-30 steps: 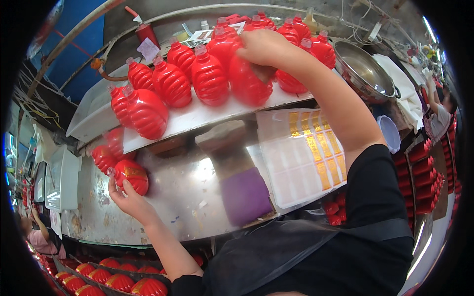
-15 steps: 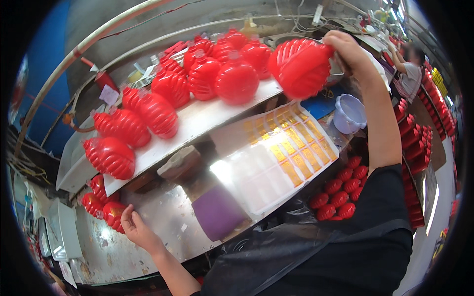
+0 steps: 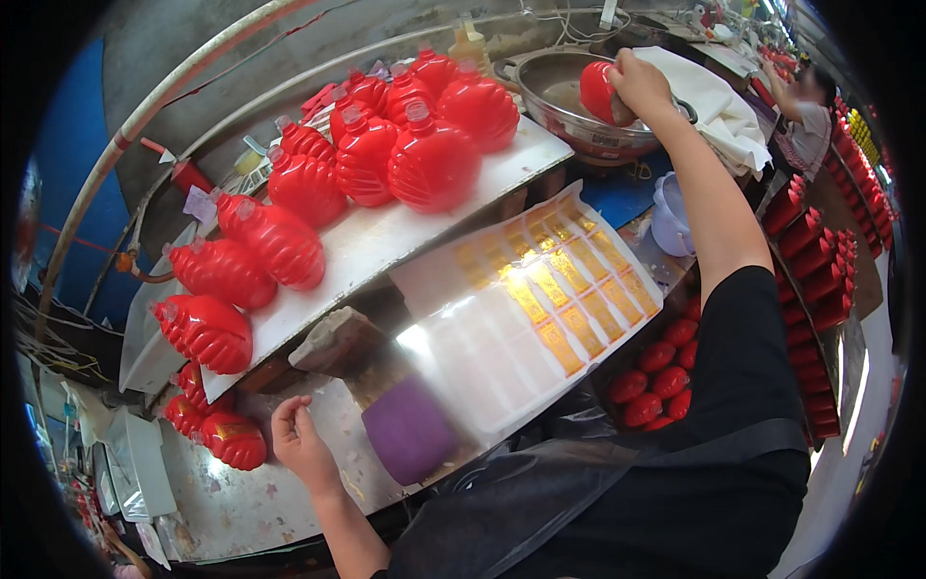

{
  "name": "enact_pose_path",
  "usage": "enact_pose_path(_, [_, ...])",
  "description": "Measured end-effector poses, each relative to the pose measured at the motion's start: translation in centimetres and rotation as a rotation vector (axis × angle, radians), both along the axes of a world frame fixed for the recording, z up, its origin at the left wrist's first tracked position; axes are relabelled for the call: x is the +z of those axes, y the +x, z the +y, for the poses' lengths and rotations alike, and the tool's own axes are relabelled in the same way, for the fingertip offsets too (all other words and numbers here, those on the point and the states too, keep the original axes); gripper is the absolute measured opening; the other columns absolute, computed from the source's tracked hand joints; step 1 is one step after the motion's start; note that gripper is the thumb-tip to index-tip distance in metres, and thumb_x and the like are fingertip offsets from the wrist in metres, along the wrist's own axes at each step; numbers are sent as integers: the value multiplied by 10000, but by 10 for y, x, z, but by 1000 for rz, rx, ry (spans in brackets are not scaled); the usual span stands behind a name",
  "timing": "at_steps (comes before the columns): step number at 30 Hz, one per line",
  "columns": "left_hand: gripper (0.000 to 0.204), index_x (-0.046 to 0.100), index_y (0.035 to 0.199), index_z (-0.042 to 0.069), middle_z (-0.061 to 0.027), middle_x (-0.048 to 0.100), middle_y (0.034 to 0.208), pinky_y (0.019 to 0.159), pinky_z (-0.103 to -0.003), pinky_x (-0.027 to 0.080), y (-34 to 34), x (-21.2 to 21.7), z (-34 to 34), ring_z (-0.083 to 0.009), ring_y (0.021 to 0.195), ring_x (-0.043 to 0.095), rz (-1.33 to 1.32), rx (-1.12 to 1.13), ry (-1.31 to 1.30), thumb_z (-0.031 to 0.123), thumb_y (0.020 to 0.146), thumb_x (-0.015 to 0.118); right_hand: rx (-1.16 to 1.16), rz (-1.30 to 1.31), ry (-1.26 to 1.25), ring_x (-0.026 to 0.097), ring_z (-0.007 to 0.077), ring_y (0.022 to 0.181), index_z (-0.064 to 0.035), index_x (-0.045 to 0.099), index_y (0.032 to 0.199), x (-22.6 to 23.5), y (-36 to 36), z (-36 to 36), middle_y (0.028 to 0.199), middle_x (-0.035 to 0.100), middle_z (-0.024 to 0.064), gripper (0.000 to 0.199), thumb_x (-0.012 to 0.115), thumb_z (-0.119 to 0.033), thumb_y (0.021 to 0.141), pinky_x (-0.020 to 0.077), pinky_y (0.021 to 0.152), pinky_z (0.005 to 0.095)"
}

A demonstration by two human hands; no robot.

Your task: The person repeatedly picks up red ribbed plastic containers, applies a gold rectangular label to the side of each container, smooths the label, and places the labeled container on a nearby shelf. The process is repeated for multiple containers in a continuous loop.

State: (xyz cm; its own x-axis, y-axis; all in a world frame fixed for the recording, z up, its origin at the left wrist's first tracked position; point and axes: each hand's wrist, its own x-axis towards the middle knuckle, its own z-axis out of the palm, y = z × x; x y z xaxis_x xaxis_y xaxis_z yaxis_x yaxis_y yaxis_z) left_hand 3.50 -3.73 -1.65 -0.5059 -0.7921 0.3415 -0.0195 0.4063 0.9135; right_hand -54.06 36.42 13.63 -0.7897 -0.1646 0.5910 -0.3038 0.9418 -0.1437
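Note:
My right hand (image 3: 643, 87) is closed on a red plastic bottle (image 3: 597, 92), over a wide metal basin (image 3: 603, 143). My fingers hide part of the bottle. My left hand (image 3: 304, 446) hovers above the metal worktop (image 3: 289, 502) with its fingers curled in, and nothing shows in them. Nearest to it lies a red ribbed bottle (image 3: 234, 441) with a gold patch, beside other red ones. On the white shelf board (image 3: 357, 275) stand and lean several round red bottles (image 3: 434, 166) with clear necks.
A sheet of gold stickers (image 3: 579, 280) slopes across the middle, by a purple pad (image 3: 410, 429) and a stone block (image 3: 338, 340). Right of them are a lavender bucket (image 3: 671, 217), white cloth (image 3: 714, 106) and small red bottles (image 3: 656, 357). Another person (image 3: 808, 121) is far right.
My right hand has carried the red bottle away from me to the basin. My left hand has moved right, away from the gold-patched bottle, and its fingers have curled in.

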Motion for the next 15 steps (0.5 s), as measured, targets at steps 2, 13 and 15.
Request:
enact_pose_path(2, [137,664,1151,-6,-75,719,1080,965,-284,500,0,-2,-1,-131,1026,657,-11,2,10,12,1049,574,106,-7,225,725,413,981,-47,639,1083,-1,2,-13,1025,752,204,264,584,-271,952,568,838,526])
enact_pose_path(13, [116,672,1131,8,-61,720,1033,945,-270,491,-7,-6,9,-124,993,651,-32,-81,86,19,1042,598,-103,-572,313,718,365,1117,-6,778,1093,-9,-10,-24,1183,747,217,479,766,-302,717,568,946,461])
enact_pose_path(15, [115,674,1130,11,-58,720,1027,941,-269,490,-5,-6,12,-123,987,650,-4,-100,95,23,1042,601,-79,-547,153,707,392,1148,-28,781,1111,-13,-10,-13,1170,750,228,447,740,-303,761,556,970,469])
